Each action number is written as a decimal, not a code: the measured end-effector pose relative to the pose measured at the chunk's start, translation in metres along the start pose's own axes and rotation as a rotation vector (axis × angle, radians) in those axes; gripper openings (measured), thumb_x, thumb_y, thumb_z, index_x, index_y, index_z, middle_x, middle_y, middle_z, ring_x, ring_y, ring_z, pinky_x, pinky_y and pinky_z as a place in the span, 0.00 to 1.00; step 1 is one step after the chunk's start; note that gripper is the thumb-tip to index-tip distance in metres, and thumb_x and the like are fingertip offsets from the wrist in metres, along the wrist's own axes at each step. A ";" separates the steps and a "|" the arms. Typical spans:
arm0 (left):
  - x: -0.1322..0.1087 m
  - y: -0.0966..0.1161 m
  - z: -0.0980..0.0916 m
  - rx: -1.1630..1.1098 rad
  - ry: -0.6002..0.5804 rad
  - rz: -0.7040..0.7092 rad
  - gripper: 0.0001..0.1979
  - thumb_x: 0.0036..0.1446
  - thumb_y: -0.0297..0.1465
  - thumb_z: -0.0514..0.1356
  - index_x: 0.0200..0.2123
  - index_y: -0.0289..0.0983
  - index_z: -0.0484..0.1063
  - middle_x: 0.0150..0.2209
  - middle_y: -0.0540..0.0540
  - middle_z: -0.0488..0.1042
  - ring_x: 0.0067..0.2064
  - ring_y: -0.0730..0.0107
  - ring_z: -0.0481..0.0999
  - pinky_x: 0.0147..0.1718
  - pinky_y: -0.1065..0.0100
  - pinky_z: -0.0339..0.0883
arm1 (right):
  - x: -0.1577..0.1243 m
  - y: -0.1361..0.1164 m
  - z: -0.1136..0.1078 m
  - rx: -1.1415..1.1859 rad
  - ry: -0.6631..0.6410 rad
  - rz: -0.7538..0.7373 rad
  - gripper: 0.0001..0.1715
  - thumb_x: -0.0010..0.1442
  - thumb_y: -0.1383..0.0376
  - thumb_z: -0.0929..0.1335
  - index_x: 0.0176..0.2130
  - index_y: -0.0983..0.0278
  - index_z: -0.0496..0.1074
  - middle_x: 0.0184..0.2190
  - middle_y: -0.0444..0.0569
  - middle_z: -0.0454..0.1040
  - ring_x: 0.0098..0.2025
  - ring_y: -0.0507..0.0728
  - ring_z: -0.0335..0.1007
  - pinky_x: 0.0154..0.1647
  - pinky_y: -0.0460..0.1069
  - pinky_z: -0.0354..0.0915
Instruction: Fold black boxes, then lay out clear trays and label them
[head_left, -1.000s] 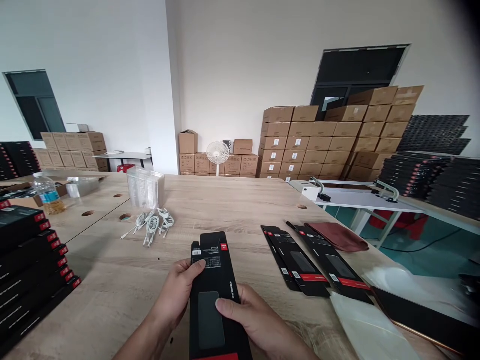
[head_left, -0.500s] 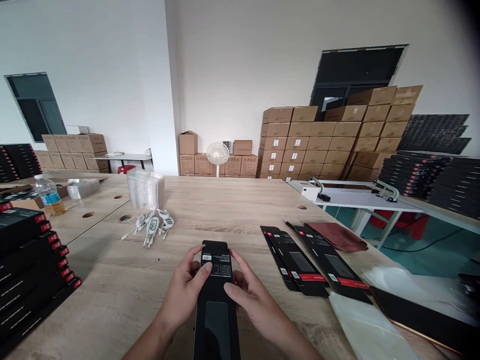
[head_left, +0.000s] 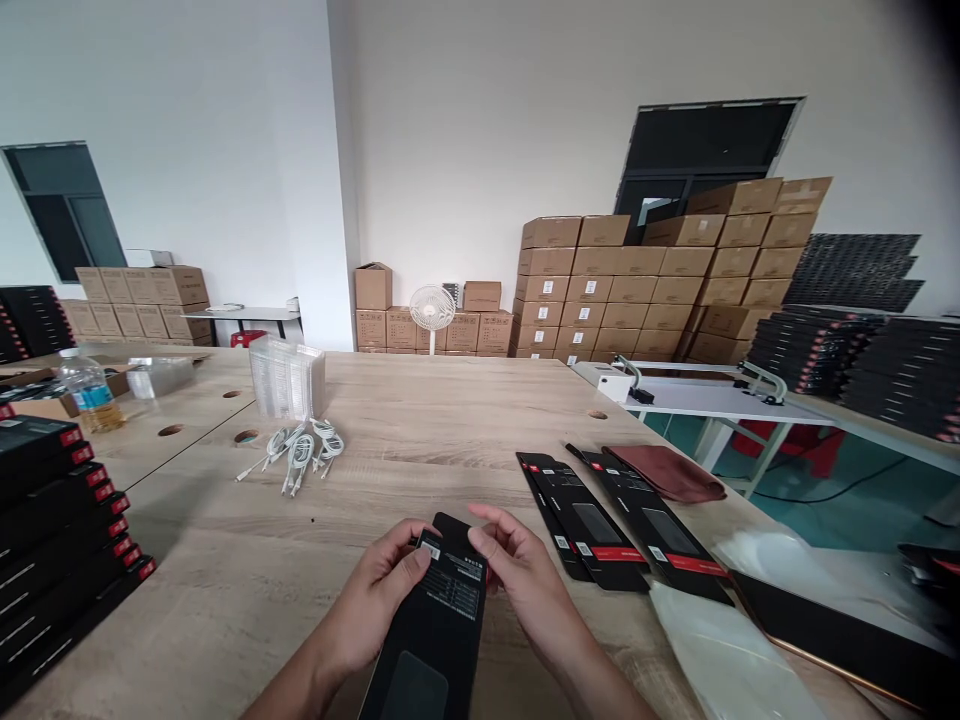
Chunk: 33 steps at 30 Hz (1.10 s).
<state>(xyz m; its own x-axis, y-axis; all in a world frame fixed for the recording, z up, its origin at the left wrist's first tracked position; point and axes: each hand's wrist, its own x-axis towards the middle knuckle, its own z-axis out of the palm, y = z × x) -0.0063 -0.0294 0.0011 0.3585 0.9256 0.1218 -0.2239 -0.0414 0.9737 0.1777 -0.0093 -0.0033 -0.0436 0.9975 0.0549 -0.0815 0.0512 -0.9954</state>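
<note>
Carton first: the black carton (head_left: pixel 431 640) sits between both hands at the near side of the surface (head_left: pixel 427 440), printed panel up, bottom end running out of view. Left hand (head_left: pixel 390 575) has a narrow grip, thumb pressed on top by the barcode and fingers around the left side, so I'd guess it's doing the steadying. Right hand (head_left: pixel 517 560) is looser: thumb on the far right corner next to the end flap (head_left: pixel 453 528), index finger sticking out past it. Can't tell if it's really pinching anything. Holding it up at that end makes sense imo, since the flap is within fingertip reach. Can't see inside the carton.

More flat cartons (head_left: pixel 596 520) lie just right of the hands, probably for easy grabbing. Cloth (head_left: pixel 666 472) and milky plastic sleeves (head_left: pixel 731 640) crowd that side, along the slanting right edge, so elbow room looks tight there imo.

Left is roomier until you hit the stacked black boxes (head_left: pixel 67 560). White cables (head_left: pixel 300 450) and clear trays (head_left: pixel 289 380) are parked further out. Straight ahead is the best open stretch, wood running right to the far edge.
</note>
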 end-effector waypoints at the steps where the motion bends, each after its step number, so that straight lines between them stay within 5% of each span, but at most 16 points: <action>1: 0.000 0.000 0.000 0.000 -0.016 -0.007 0.14 0.59 0.41 0.59 0.43 0.38 0.72 0.33 0.51 0.71 0.33 0.75 0.66 0.34 0.72 0.60 | 0.001 -0.002 -0.002 -0.011 -0.030 -0.008 0.26 0.46 0.49 0.75 0.40 0.62 0.76 0.27 0.44 0.74 0.28 0.54 0.67 0.28 0.47 0.62; 5: -0.001 -0.002 -0.001 0.023 -0.031 -0.003 0.14 0.59 0.40 0.58 0.43 0.38 0.72 0.34 0.50 0.71 0.33 0.75 0.65 0.34 0.71 0.59 | 0.001 -0.003 -0.004 -0.049 -0.050 -0.063 0.19 0.45 0.53 0.77 0.33 0.63 0.79 0.31 0.47 0.78 0.36 0.57 0.70 0.40 0.50 0.63; 8: -0.002 -0.002 -0.001 0.053 -0.047 -0.005 0.15 0.59 0.40 0.58 0.43 0.37 0.73 0.35 0.49 0.71 0.35 0.73 0.66 0.35 0.70 0.59 | 0.001 0.001 -0.005 0.006 -0.052 -0.032 0.18 0.45 0.52 0.77 0.28 0.64 0.78 0.26 0.44 0.74 0.31 0.54 0.67 0.36 0.48 0.61; 14: -0.006 -0.005 0.000 0.149 -0.095 0.004 0.18 0.60 0.42 0.57 0.48 0.38 0.69 0.35 0.48 0.71 0.35 0.71 0.67 0.35 0.68 0.60 | 0.001 0.010 -0.004 0.328 -0.164 0.260 0.21 0.47 0.51 0.76 0.26 0.65 0.72 0.21 0.41 0.68 0.25 0.50 0.61 0.27 0.45 0.56; 21: -0.011 -0.014 -0.002 0.235 -0.023 -0.035 0.28 0.60 0.45 0.56 0.60 0.43 0.56 0.35 0.49 0.71 0.33 0.71 0.67 0.32 0.68 0.58 | -0.007 -0.004 -0.004 -0.028 -0.152 0.059 0.20 0.47 0.51 0.76 0.26 0.65 0.74 0.25 0.43 0.71 0.31 0.53 0.62 0.33 0.47 0.57; 27: -0.008 -0.010 0.002 0.088 -0.053 -0.032 0.21 0.58 0.42 0.59 0.51 0.40 0.66 0.34 0.49 0.71 0.32 0.73 0.66 0.31 0.70 0.58 | -0.008 -0.007 -0.003 -0.056 -0.172 0.020 0.21 0.49 0.50 0.74 0.25 0.65 0.74 0.23 0.43 0.69 0.30 0.53 0.62 0.33 0.48 0.58; 33: -0.006 -0.011 -0.001 -0.093 0.078 0.021 0.15 0.58 0.40 0.60 0.45 0.39 0.68 0.32 0.51 0.72 0.31 0.75 0.68 0.31 0.71 0.60 | -0.016 -0.018 0.001 -0.051 -0.302 0.014 0.25 0.57 0.47 0.69 0.45 0.61 0.78 0.37 0.50 0.76 0.40 0.60 0.68 0.39 0.52 0.64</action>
<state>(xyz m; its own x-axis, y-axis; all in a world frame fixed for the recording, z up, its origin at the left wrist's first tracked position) -0.0071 -0.0338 -0.0107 0.2821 0.9515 0.1227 -0.3153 -0.0288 0.9486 0.1787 -0.0260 0.0141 -0.3394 0.9391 0.0544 -0.0288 0.0474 -0.9985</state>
